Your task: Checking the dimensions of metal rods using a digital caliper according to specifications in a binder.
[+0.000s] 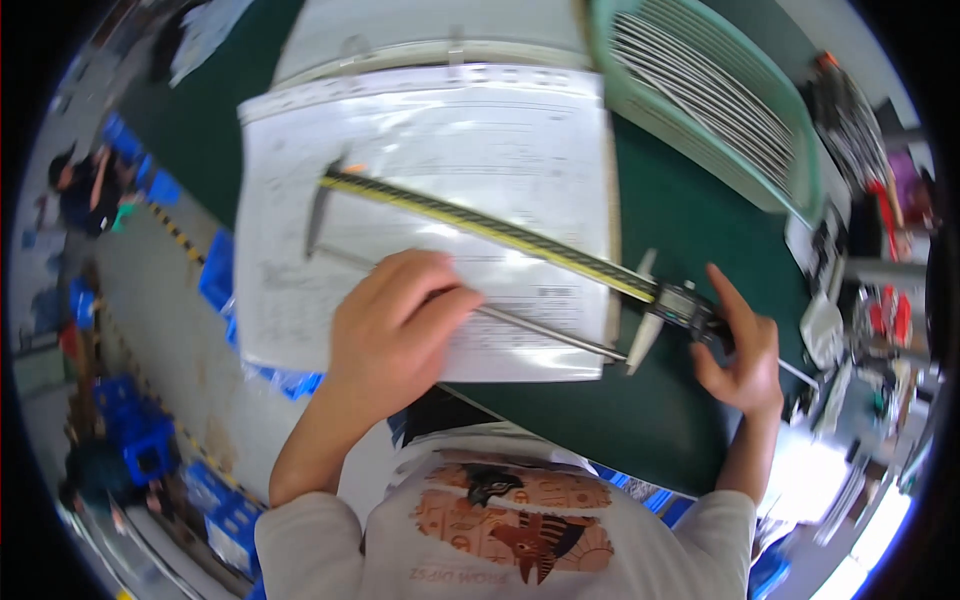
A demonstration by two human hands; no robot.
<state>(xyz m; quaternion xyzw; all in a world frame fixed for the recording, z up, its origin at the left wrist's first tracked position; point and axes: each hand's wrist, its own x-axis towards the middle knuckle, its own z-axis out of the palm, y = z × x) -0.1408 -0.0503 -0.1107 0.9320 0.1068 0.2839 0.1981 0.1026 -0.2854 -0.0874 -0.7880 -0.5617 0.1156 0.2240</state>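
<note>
Left hand (pixel 395 325) pins the thin rod (pixel 545 332); right hand (pixel 740 345) grips the caliper (pixel 500 230) slider, jaws closed on it, reading pending.

Left hand (pixel 395 325) covers the middle of the thin metal rod (pixel 540 330); contact under the fingers not visible. Right hand (pixel 742 345) hides the caliper's (pixel 500 230) far end behind its display. Print on plastic-covered sheet (pixel 430 200) blurred, washed by glare. Green tray (pixel 720 100) cut off by top edge.
</note>
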